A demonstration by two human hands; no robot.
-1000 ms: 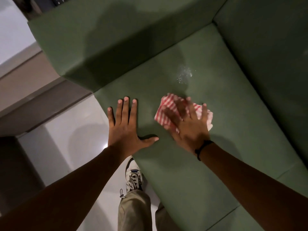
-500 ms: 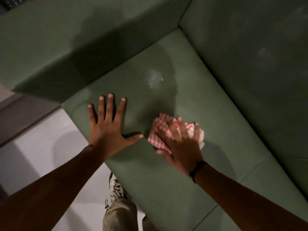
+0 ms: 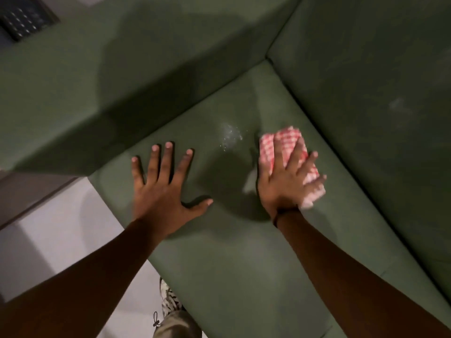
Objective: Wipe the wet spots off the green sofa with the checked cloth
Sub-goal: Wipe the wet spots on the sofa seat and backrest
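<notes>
The green sofa seat (image 3: 244,259) fills the middle of the view. A glistening wet spot (image 3: 229,136) lies on the seat near its back corner. My right hand (image 3: 285,179) presses flat on the folded red-and-white checked cloth (image 3: 280,142), just right of the wet spot; the cloth sticks out past my fingertips and under my palm, slightly blurred. My left hand (image 3: 163,189) rests flat on the seat with fingers spread, left of the wet spot, holding nothing.
The sofa armrest (image 3: 122,89) rises at the left and the backrest (image 3: 378,106) at the right, meeting in a corner. A faint pale mark (image 3: 396,103) shows on the backrest. Pale floor (image 3: 61,235) and my shoe (image 3: 169,298) lie below the seat's front edge.
My right hand has slid the cloth away from me and to the right, up level with the wet spot. My left hand has stayed flat on the seat.
</notes>
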